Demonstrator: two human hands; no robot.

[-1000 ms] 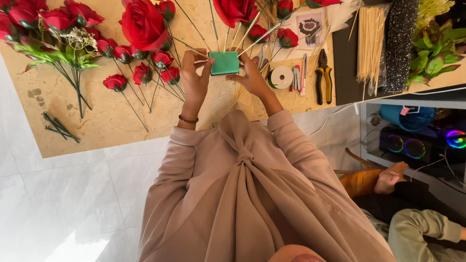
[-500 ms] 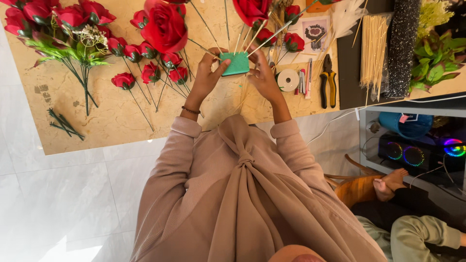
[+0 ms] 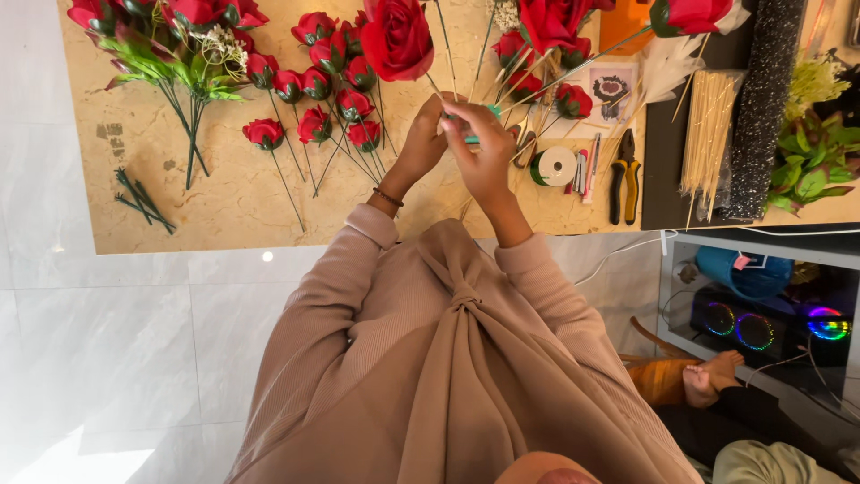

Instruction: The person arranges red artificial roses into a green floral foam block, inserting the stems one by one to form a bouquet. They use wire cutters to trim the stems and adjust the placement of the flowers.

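both hands, left hand (image 3: 421, 143) and right hand (image 3: 484, 148), pinch a small green foam block (image 3: 472, 136) bristling with thin wire stems (image 3: 537, 85); loose red fabric roses (image 3: 313, 125) remain unmounted, assembly seemingly partial.

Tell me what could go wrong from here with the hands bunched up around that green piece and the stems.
The left hand and right hand nearly hide the green piece, so it could slip out unnoticed. Thin rose stems cross right at the fingers and may bend or snag. The large red rose sits close above the left hand; a wrist turn might knock it.
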